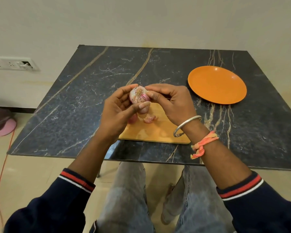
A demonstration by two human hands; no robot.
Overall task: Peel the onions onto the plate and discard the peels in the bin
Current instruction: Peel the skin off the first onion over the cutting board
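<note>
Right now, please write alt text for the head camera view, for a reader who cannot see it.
Two hands hold a pink onion above a wooden cutting board: the left hand grips it and the right hand pinches its skin. Loose peels lie on the board, and an orange plate sits to the right on the dark marble table.
</note>
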